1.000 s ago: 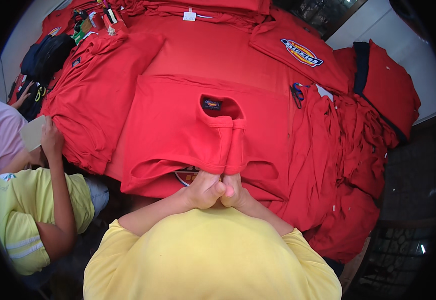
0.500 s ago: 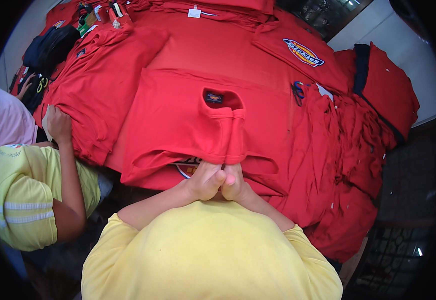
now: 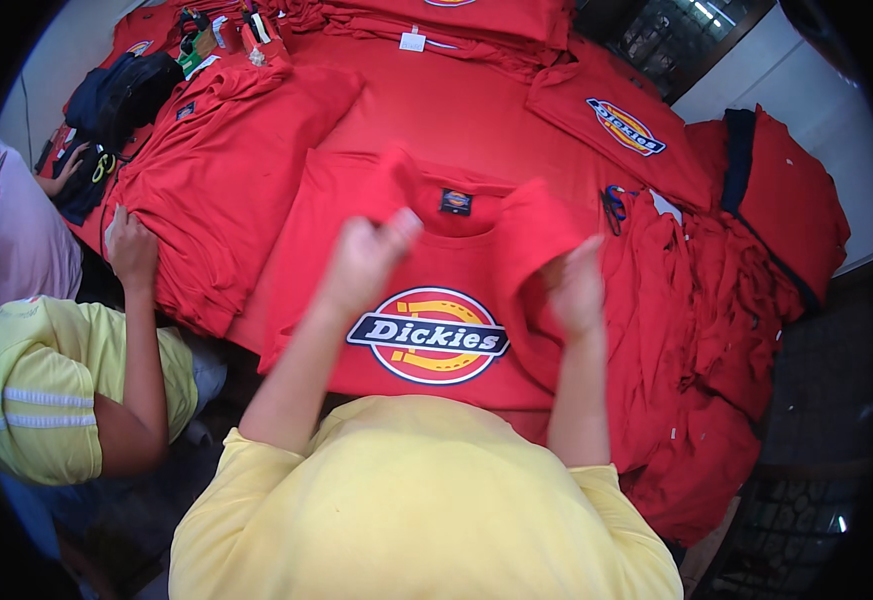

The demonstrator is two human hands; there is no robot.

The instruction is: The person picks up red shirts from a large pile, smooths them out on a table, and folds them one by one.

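A red T-shirt [image 3: 356, 290] lies in front of me, its round neck with a dark label on the far side. Its chest bears a large oval print [image 3: 428, 335] in white, yellow and dark blue. My left hand [image 3: 366, 262], smeared by motion, is closed at a raised fold of cloth left of the neckline. To the right of the neck, my right hand [image 3: 576, 290] grips the edge of a lifted sleeve [image 3: 544, 235], which stands up in a cone. Parts of both hands' fingers are blurred.
Red garments are heaped at right [image 3: 696, 320], with blue-handled scissors [image 3: 614, 203] at their edge. A co-worker in a yellow shirt [image 3: 46, 390] holds red cloth [image 3: 221, 200] at left; a person in pink [image 3: 26, 225] stands beyond. A folded red shirt [image 3: 586, 85] lies far right.
My hands were together at the near edge, gripping gathered cloth. Now they have moved forward and apart, the neckline has spread wide, and the chest print is uncovered. The view has shifted slightly.
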